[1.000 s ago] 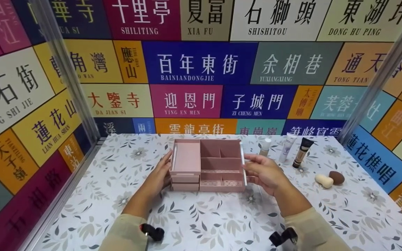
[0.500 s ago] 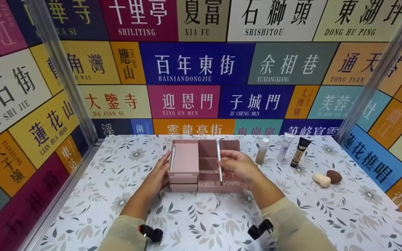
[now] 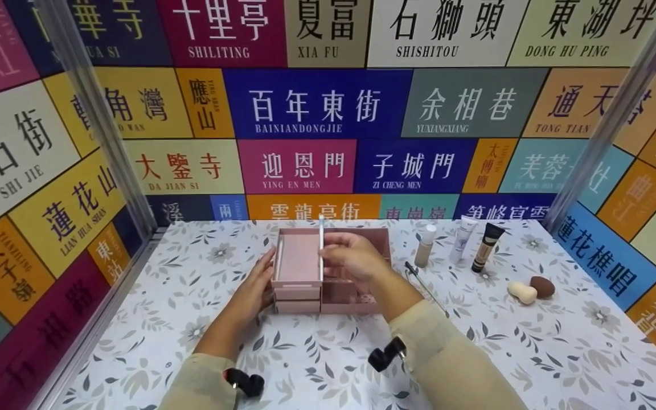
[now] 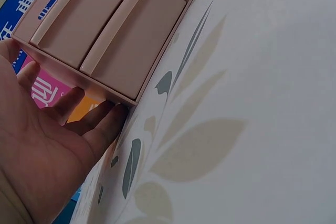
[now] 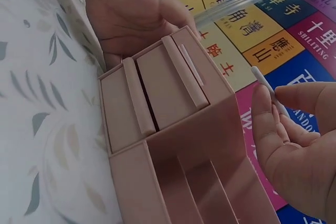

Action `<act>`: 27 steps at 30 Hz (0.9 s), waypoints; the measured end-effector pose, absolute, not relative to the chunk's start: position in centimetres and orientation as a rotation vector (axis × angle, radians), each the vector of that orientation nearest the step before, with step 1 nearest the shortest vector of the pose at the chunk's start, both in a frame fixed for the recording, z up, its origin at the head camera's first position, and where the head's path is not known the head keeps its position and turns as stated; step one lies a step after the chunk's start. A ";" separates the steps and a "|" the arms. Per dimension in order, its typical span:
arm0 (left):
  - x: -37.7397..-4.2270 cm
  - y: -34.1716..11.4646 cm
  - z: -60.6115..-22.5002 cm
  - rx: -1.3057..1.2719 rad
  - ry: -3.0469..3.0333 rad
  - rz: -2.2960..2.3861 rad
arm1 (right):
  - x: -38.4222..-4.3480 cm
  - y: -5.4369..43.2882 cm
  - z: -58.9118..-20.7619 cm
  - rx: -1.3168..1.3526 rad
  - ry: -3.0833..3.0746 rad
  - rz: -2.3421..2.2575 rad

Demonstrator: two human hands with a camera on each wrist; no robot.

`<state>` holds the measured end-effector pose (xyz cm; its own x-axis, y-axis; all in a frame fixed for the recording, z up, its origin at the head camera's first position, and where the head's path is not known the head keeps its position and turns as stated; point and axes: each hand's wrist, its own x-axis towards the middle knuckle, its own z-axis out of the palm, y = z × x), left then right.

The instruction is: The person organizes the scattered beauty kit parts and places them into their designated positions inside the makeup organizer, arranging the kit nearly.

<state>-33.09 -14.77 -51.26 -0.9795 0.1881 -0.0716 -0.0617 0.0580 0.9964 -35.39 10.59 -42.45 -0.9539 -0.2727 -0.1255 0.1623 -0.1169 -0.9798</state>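
A pink desktop organizer (image 3: 298, 306) stands on the table, with two drawers at its left and divided compartments at its right. My left hand (image 3: 253, 290) rests its fingers against the organizer's left side; in the left wrist view those fingers (image 4: 102, 124) lie along the side wall near the table, loosely extended. Over the organizer, at the right edge of the top tray (image 3: 299, 256), my right hand (image 3: 353, 259) pinches a slim white stick (image 3: 321, 245) like a pen, held nearly upright. The right wrist view shows the white stick (image 5: 261, 80) between thumb and fingers. My right hand hides part of the compartments.
Right of the organizer stand a small bottle with a white cap (image 3: 424, 247), a white tube (image 3: 462, 242) and a black-capped tube (image 3: 487, 249). Two makeup sponges, cream (image 3: 522, 292) and brown (image 3: 542, 287), lie farther right. A thin dark tool (image 3: 416, 273) lies beside my right forearm.
My right hand has carried the white stick left, from the organizer's right side to the edge of its top tray. The thin dark tool has come into view. My left hand has stayed put.
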 end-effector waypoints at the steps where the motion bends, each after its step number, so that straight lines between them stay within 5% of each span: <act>1: -33.1 -14.8 -51.3 0.133 2.146 2.031 | -35.6 10.2 -42.4 -0.124 1.868 -2.150; 27: -33.2 -14.6 -51.0 0.053 2.131 2.015 | -37.9 4.1 -41.5 -0.072 2.176 -1.785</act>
<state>-33.19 -14.64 -51.02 -0.9778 0.1679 -0.1257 -0.1162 0.0655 0.9911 -37.86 4.12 -41.45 -0.9459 -0.2417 -0.2162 0.1648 0.2159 -0.9624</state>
